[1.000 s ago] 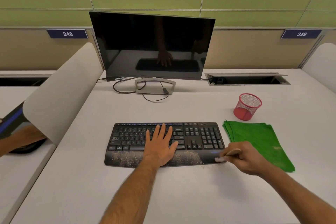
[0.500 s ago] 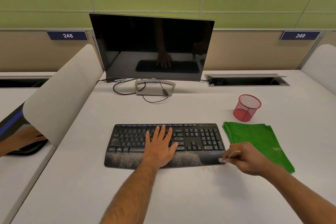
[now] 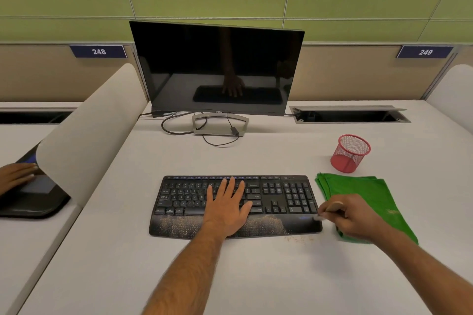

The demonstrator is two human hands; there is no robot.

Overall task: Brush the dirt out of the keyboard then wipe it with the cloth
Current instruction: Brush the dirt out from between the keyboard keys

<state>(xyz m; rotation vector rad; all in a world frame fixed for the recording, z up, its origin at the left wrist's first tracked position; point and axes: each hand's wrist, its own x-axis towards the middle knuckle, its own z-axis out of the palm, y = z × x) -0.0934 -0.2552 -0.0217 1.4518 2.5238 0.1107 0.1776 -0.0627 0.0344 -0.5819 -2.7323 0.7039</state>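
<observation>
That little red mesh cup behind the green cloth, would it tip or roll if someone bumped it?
The red mesh cup is probably light, since its walls are thin open wire and nothing shows inside. It looks narrower at the base than at the rim, so a knock near the top might tip it. Once on its side, its round body would likely roll across the smooth desk.

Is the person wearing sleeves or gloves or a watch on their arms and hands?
No. Both forearms are bare as far as the picture shows, with no sleeves in view. The left hand and the right hand have no gloves, and no watch, bracelet or ring can be seen. The left forearm has visible hair.
</observation>
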